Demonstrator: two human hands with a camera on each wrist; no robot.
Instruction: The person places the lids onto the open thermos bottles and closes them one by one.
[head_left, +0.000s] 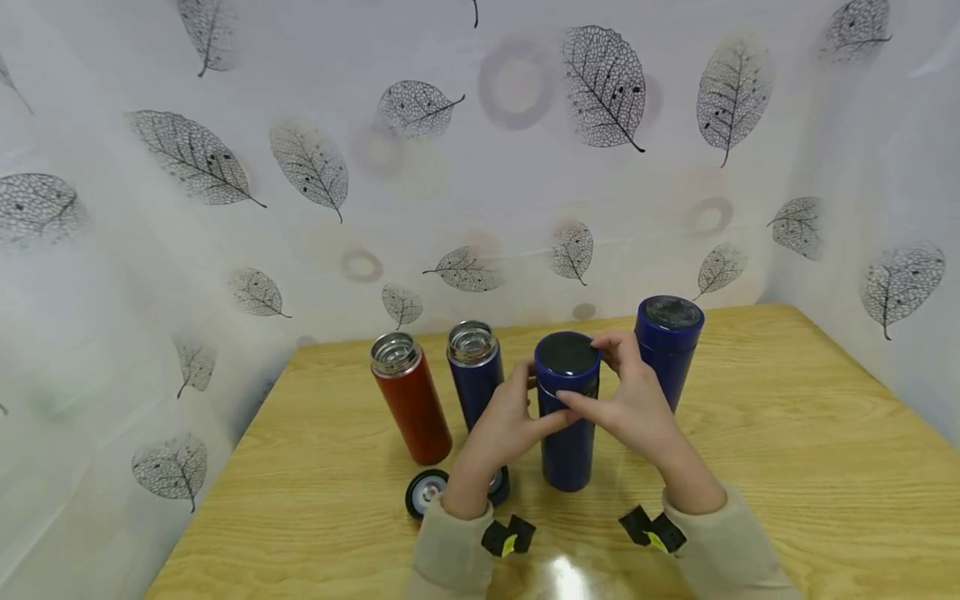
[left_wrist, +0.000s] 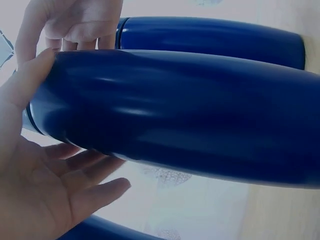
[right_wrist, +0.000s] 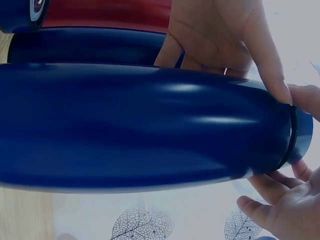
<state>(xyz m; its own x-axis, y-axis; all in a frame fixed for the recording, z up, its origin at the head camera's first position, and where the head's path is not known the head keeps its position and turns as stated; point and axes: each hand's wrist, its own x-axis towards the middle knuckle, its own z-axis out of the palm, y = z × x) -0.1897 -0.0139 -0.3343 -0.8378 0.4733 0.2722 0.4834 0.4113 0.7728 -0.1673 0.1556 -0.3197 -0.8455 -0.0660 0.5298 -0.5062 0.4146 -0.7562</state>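
A dark blue vacuum flask stands upright on the table between both hands. Its lid, with a black top, is on, and a dark seam below it shows in the right wrist view. My left hand grips the upper body of the flask just below that seam, thumb in front and fingers behind. Higher up, my right hand holds the lid between thumb and fingers. Close behind the right hand stands another blue flask with its lid on.
To the left stand an open red flask and an open blue flask, their steel mouths showing. A round lid lies before the red one; a second lid is partly behind my left wrist. A leaf-patterned curtain hangs behind the wooden table.
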